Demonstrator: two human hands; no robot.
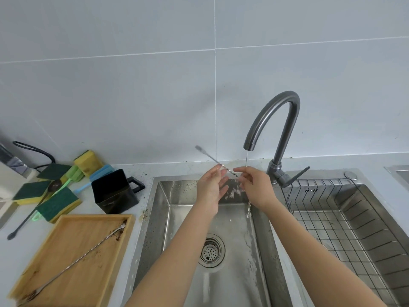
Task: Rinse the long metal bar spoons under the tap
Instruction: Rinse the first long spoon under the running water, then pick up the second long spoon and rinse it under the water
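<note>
Far left on the surface [124, 173]: pile of scrub sponges [58, 204] with a dark long-handled spoon [28, 214] lying across them, parked out of the splash zone. Black container [114, 194] just beside the sink [155, 218]. Wooden tray [66, 275] at front left holds a second bar spoon [84, 257], lying diagonal among brown residue, so I'd judge it's queued and not yet rinsed.

Over the sink basin: left hand [211, 187] has fingers mostly straight, palm turned in, fingertips touching the twisted shaft of the bar spoon [215, 161]; reads as steadying or rubbing, not a grip. The spoon's flat end sticks up and back to the left, well clear of the water. Right hand [254, 185] pinches the other end of the shaft, fingers curled, directly below the tap [274, 129]. Thin stream falls on those fingers, which puts the low end under the flow. Which end carries the bowl: can't tell.

Right: wire drying rack [332, 218] in the second basin, likely drop-off
</note>
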